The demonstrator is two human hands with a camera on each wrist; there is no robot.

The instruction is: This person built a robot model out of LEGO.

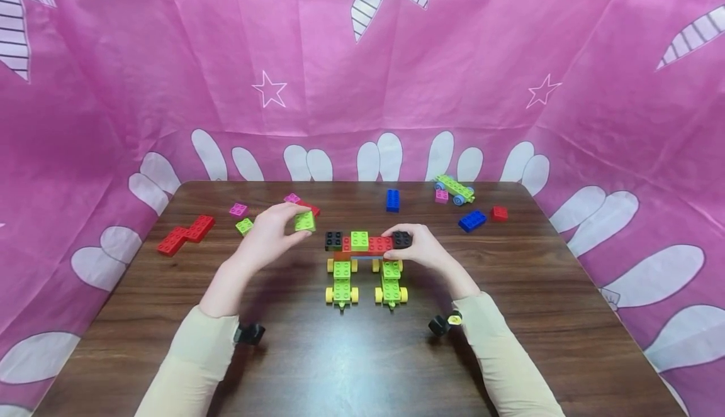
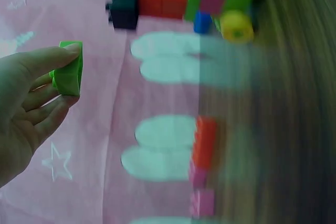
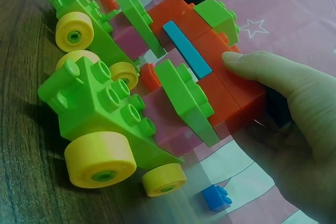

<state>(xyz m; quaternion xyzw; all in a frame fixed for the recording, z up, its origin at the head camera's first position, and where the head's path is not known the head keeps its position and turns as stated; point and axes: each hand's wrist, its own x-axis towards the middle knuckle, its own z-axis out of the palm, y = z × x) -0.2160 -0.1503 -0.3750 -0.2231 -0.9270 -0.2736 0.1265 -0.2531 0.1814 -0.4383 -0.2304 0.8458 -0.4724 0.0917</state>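
My left hand point(image 1: 270, 233) pinches a lime green brick point(image 1: 304, 221) between thumb and fingers, raised to the left of a block build. Two lime green wheeled bases point(image 3: 100, 103) with yellow wheels point(image 3: 100, 159) carry the build side by side. Pink bricks and green plates rise from them to a red bridge point(image 1: 380, 244), with a blue strip point(image 3: 186, 49) along its side. A second green brick point(image 1: 359, 239) sits on top of the bridge, between black bricks point(image 1: 333, 240) at both ends. My right hand point(image 1: 426, 248) grips the bridge's right end, thumb on the red side.
Joined red bricks point(image 1: 186, 235), pink bricks point(image 1: 238, 209) and a small green brick point(image 1: 244, 226) lie to the left. Blue bricks point(image 1: 472, 221), a red brick point(image 1: 500, 214) and a green wheeled base point(image 1: 455, 189) with blue wheels lie at the back right. Pink cloth point(image 1: 340, 102) hangs behind.
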